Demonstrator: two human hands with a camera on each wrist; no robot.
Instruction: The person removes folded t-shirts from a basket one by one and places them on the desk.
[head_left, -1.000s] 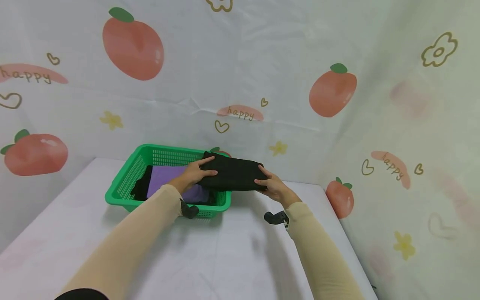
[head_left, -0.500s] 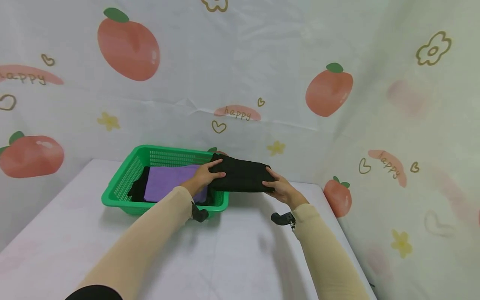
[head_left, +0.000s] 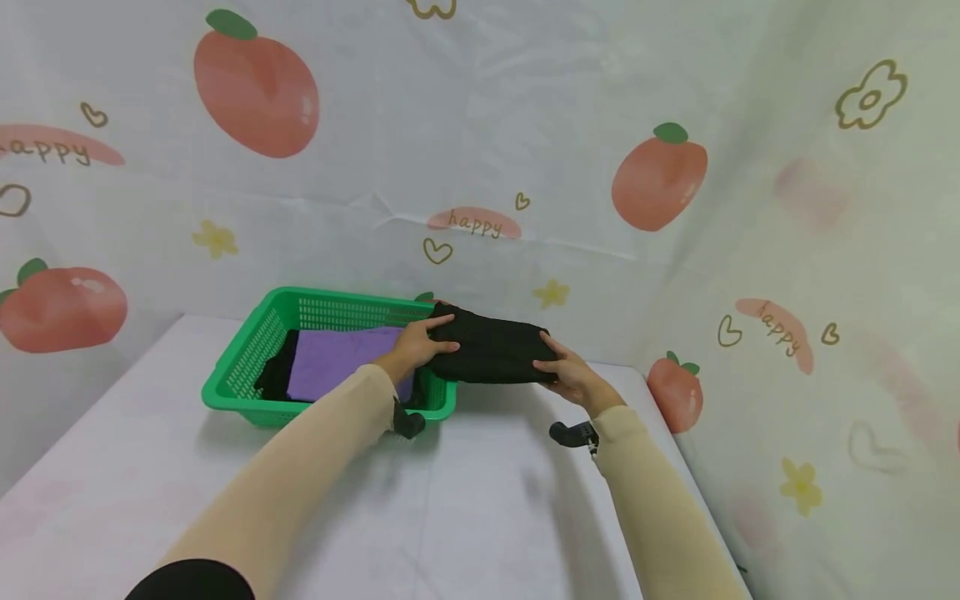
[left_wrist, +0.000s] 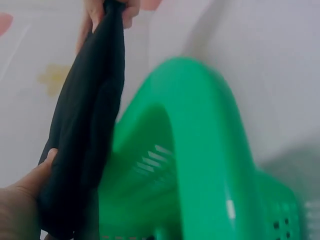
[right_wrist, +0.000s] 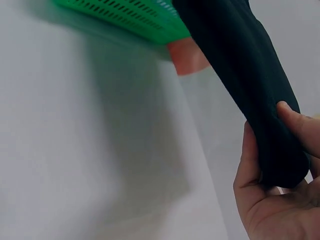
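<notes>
A folded black cloth [head_left: 495, 348] is held up between both hands, above the table and overlapping the basket's right end in the head view. My left hand [head_left: 420, 343] grips its left end, thumb on one face. At the opposite end my right hand [head_left: 573, 375] pinches the cloth between thumb and fingers; the right wrist view shows this hand [right_wrist: 282, 200] around the rounded end. Inside the green basket [head_left: 232, 358] lies a folded purple cloth [head_left: 337, 358] on top of another black cloth [head_left: 277, 371]. My left forearm hides part of the basket's front.
The basket stands on a white-covered table [head_left: 480, 500], near its back edge. Behind it hangs a white curtain [head_left: 375, 167] printed with peaches and flowers. A second fabric face [head_left: 810, 208] rises along the table's right side.
Both hands have carried the black cloth a little to the right, mostly in the first half second. More of the purple cloth shows now. The basket stays in place.
</notes>
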